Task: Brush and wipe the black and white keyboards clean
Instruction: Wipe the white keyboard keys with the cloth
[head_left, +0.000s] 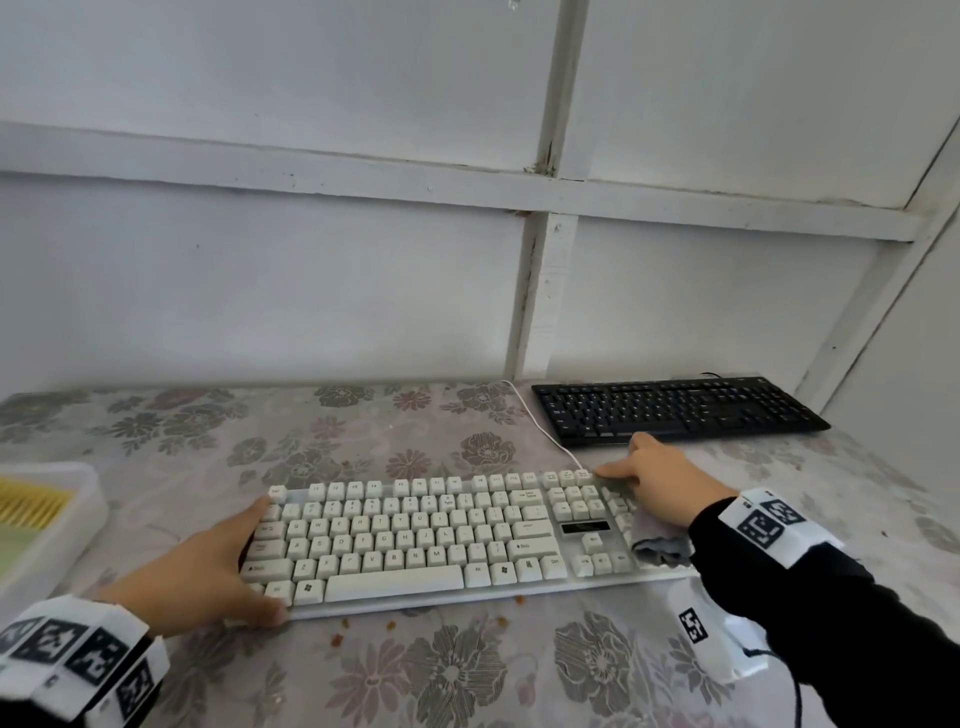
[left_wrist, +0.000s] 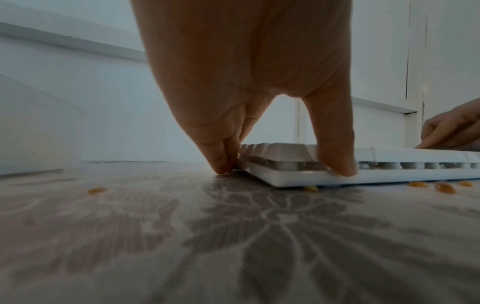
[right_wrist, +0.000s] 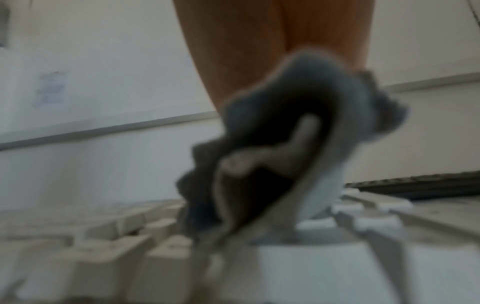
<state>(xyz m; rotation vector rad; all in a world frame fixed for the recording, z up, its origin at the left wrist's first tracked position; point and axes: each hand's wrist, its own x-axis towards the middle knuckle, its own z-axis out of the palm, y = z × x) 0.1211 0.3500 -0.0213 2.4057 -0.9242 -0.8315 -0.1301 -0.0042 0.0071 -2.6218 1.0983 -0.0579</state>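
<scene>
— Both hands first: our left hand (head_left: 208, 577) is clamped on the left end of the white keyboard (head_left: 415, 540), thumb (left_wrist: 335, 144) pressed on the front edge and the other fingers (left_wrist: 221, 156) curled down against the end of the case, touching the tablecloth (head_left: 467, 670).

— And our right hand (head_left: 654, 483)?

— It sits on the keyboard's right end, over the number pad. The index finger is stretched out toward the far right corner keys, and a grey cloth (head_left: 657, 540) is bunched under the palm. In the right wrist view the cloth (right_wrist: 285, 144) hangs folded below the hand onto the keys, but that picture is blurred, so we cannot tell just how the fingers hold it.

— Where does the keyboard lie?

— Flat on the flowered tablecloth, near the front edge, its white cable (head_left: 540, 421) running back toward the wall (head_left: 311, 260). Small orange crumbs (left_wrist: 444, 187) lie on the cloth along the keyboard's front edge, one (left_wrist: 311, 188) right at the left corner.

— And the other one?

— We see the black keyboard (head_left: 675, 410) behind and to the right, well apart from the left hand, just beyond the right one, close to the wall. At the far left stands a white tray (head_left: 57, 535) with something yellow in it.
</scene>
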